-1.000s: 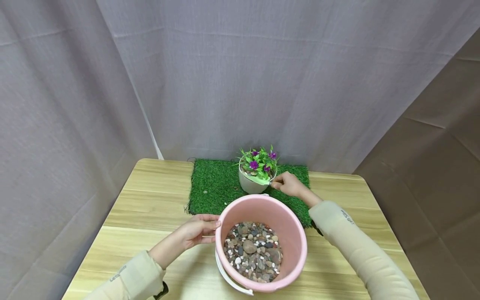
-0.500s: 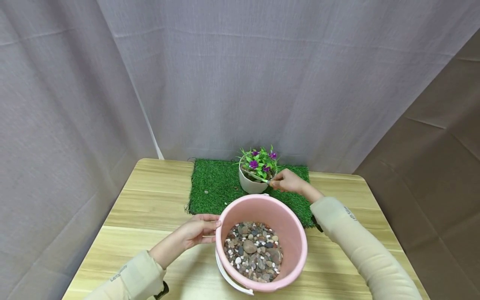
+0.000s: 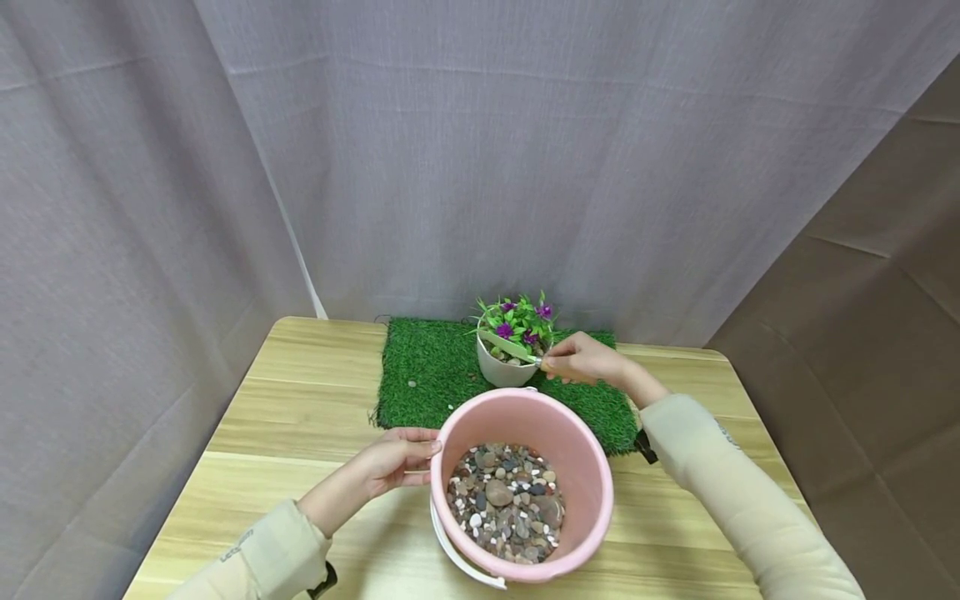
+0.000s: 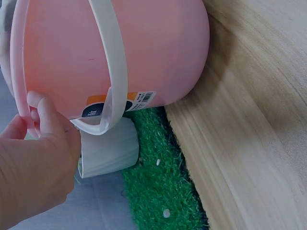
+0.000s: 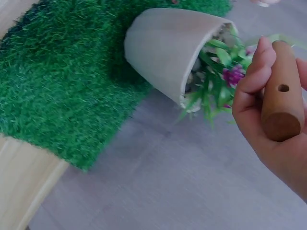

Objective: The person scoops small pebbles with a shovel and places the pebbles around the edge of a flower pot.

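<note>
My left hand (image 3: 390, 463) grips the rim of a pink bucket (image 3: 588, 483), thumb on top and fingers below. Pebbles (image 3: 498, 493) of mixed sizes and colours cover the bucket's bottom. In my right hand (image 3: 588, 362) is a small garden trowel (image 3: 508, 343) with a green blade. Its wooden handle (image 5: 282, 108) shows in the right wrist view, with the fingers curled round it. The blade is over the near rim of a white flowerpot (image 3: 501, 372), in front of purple flowers (image 3: 504, 331) and green leaves. Stones show inside the pot below the blade.
A green artificial turf mat (image 3: 423, 367) lies under the pot, with a few loose pebbles (image 4: 166, 213) on it. The bucket's white handle (image 3: 465, 562) hangs down at its near left. Grey curtains (image 3: 480, 167) stand behind the wooden table (image 3: 300, 383).
My right hand has tilted the trowel, its blade turning from flat to edge-on and then facing me again. The forearm has shifted right. My left hand and the bucket stay put.
</note>
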Motion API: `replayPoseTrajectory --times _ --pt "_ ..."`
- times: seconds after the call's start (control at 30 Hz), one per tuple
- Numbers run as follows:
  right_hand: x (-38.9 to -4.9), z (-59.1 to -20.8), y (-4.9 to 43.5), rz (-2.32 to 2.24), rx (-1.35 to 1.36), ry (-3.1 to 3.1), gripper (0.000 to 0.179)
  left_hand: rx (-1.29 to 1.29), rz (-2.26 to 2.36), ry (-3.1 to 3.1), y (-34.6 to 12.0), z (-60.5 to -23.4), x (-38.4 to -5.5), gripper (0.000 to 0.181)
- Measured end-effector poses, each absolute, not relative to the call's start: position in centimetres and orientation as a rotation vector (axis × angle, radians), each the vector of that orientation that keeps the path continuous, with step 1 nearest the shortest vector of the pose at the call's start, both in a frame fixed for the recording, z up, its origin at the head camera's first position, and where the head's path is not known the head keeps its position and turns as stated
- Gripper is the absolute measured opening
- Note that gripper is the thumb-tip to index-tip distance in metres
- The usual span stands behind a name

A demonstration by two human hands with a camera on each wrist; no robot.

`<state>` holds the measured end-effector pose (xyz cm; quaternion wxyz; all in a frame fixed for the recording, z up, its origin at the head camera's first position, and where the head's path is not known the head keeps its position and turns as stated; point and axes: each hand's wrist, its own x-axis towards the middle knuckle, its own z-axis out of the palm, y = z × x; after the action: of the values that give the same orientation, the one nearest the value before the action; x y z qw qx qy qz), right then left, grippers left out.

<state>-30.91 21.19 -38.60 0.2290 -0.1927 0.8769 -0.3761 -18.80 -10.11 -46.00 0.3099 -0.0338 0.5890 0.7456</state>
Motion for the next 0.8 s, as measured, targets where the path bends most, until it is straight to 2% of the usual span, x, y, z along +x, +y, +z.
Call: replayPoseTrajectory --times 0.5,0.8 --pt "-27.2 -35.0 22.4 -0.953 -0.841 2.501 0.023 -0.078 1.955 1.555 -10.1 -45.9 -18.8 0.046" --pt "-24.4 -34.6 21.6 -0.617 -1.092 2.554 0.013 -0.078 1.95 1.564 -10.1 -45.7 -18.7 0.047"
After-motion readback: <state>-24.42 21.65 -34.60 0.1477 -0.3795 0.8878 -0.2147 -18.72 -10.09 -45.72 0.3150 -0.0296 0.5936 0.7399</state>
